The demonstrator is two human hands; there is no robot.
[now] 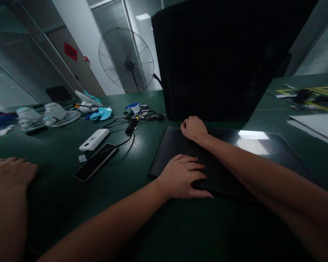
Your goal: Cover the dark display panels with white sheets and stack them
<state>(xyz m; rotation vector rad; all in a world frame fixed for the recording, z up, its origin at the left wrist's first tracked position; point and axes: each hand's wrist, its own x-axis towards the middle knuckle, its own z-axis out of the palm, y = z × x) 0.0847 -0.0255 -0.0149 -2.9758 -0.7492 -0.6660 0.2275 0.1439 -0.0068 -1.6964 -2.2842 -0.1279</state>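
Observation:
A flat black mat (pixel 262 160) lies on the dark green table (pixel 125 203) in front of a tall black box (pixel 221 58). My left hand (pixel 184 176) rests palm down with fingers stretched out on the mat's near left edge. My right hand (pixel 193 128) lies at the mat's far edge, close to the foot of the box, its fingers curled under; nothing shows in them. A second person's hand (pixel 9 173) lies flat on the table at the far left.
A dark phone (pixel 95 162) and a white power bank (pixel 94 139) with a black cable lie left of the mat. Small fans and blue fan parts (pixel 101 114) are spread at the back left. A big floor fan (pixel 126 61) stands behind. A white sheet (pixel 319 125) sits right.

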